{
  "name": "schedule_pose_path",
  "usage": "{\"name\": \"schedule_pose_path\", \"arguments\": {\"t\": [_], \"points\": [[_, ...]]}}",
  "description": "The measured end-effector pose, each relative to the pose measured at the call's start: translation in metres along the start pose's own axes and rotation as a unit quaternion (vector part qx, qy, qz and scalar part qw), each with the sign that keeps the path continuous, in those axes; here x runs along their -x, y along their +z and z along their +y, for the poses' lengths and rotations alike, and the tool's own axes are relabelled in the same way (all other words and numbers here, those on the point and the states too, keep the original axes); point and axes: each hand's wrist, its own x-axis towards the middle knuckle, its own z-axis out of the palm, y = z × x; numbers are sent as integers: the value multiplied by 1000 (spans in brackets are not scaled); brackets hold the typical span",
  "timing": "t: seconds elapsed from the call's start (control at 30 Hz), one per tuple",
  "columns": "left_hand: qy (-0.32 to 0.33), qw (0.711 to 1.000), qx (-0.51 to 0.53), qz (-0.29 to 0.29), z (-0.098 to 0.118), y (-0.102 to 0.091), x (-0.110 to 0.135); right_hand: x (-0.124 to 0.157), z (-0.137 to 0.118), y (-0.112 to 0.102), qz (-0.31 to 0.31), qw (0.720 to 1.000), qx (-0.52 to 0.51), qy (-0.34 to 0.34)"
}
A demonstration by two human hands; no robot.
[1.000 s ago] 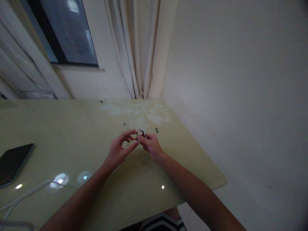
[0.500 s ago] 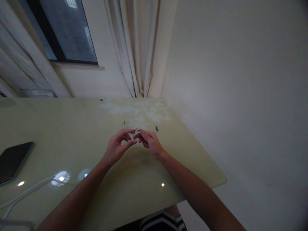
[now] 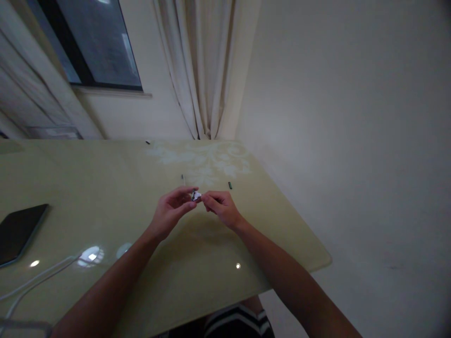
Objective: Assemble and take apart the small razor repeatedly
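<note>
Between my two hands, above the table, is a small silvery-white piece with dark edges (image 3: 196,195), too small to name. My left hand (image 3: 170,210) grips its left side between thumb and forefinger, with the other fingers curled behind. My right hand (image 3: 221,205) is closed, thumb and forefinger pinched at the piece's right end. Just beyond my hands a thin stick-like piece with a dark tip (image 3: 182,178) lies on the table. A small dark green strip (image 3: 230,185) rests to the right of it.
A pale glossy table (image 3: 282,230) spreads under my hands, its right edge slanting beside the wall. A dark tablet-like slab (image 3: 21,232) lies at the left. White cable (image 3: 38,280) runs across the lower left. One small black piece (image 3: 148,142) sits near the far edge.
My hands have come together at the small piece. The silvery-white part, half hidden behind my fingers before, now shows between both hands. My right fingers have straightened into a pinch.
</note>
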Motion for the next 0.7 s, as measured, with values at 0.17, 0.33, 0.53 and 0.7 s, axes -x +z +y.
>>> {"name": "schedule_pose_path", "arguments": {"t": [0.17, 0.33, 0.53, 0.7], "points": [[5, 1000, -3, 5, 3, 1, 1, -2, -4, -2, -8, 1000, 8, -7], [21, 999, -40, -6, 5, -3, 0, -2, -6, -5, -12, 999, 30, 3], [11, 999, -31, -6, 2, -5, 0, -1, -6, -5, -20, 999, 27, 21], [-1, 1000, -18, -6, -2, -5, 0, -1, -9, -4, -17, 1000, 25, 7]]}}
